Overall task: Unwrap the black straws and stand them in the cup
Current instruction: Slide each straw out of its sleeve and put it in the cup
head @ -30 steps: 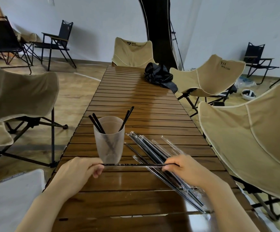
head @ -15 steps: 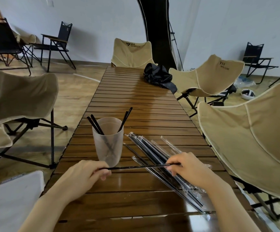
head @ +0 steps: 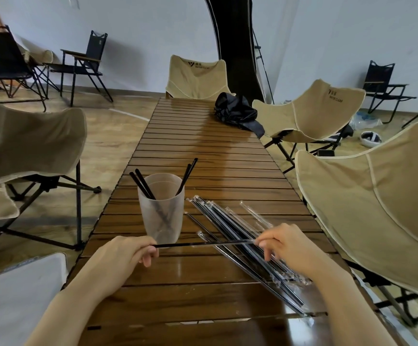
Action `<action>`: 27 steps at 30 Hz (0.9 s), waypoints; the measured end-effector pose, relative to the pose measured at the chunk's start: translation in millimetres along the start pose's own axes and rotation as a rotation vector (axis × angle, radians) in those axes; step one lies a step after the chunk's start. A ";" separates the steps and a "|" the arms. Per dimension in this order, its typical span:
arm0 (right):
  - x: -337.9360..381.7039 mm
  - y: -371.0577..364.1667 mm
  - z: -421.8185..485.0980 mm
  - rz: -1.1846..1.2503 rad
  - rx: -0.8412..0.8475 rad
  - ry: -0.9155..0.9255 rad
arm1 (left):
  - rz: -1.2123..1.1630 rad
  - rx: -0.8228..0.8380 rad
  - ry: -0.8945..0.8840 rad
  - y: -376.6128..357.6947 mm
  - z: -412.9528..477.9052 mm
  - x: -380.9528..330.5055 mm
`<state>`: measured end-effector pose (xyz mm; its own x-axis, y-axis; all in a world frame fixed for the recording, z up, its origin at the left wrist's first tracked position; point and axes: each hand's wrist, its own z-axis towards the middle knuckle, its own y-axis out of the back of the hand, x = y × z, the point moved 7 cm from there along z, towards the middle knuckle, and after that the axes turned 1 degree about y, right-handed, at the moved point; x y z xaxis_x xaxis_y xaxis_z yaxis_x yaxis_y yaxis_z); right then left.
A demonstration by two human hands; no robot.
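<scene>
Left grip is pinching the bare end of a black straw; right grip is pinching its clear-wrapped end. We're holding it level over the desk, near edge, left side, just in front of the cup. Four bare straws are standing in the cup. Wrapped pile is lying just right of it.

Beige chair at far end, backrest: small V-shaped logo, with "WATER CLEAR" printed in dark capitals under it; the two small characters beside the logo are too small to read. Beige chair at right, backrest: same logo and "WATER CLEAR", print tilted.
</scene>
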<state>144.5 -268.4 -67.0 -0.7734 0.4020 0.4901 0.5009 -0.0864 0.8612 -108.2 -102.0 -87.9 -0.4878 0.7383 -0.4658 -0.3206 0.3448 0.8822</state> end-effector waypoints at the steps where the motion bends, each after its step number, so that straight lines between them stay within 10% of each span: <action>1: -5.2 2.1 -0.8 -0.005 -0.017 -0.022 | -0.005 -0.015 0.011 0.9 -0.6 3.7; 16: -67.9 26.2 -21.0 -0.114 -0.311 -0.500 | -0.035 -0.017 0.130 0.8 -3.6 21.9; 27: -49.4 7.5 -10.9 -0.056 -0.244 -0.528 | -0.109 0.027 0.102 -7.0 0.7 1.9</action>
<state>182.2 -298.8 -83.3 -0.4663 0.8065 0.3635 0.3127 -0.2341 0.9205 -106.3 -102.6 -94.9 -0.5317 0.6337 -0.5619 -0.3547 0.4359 0.8272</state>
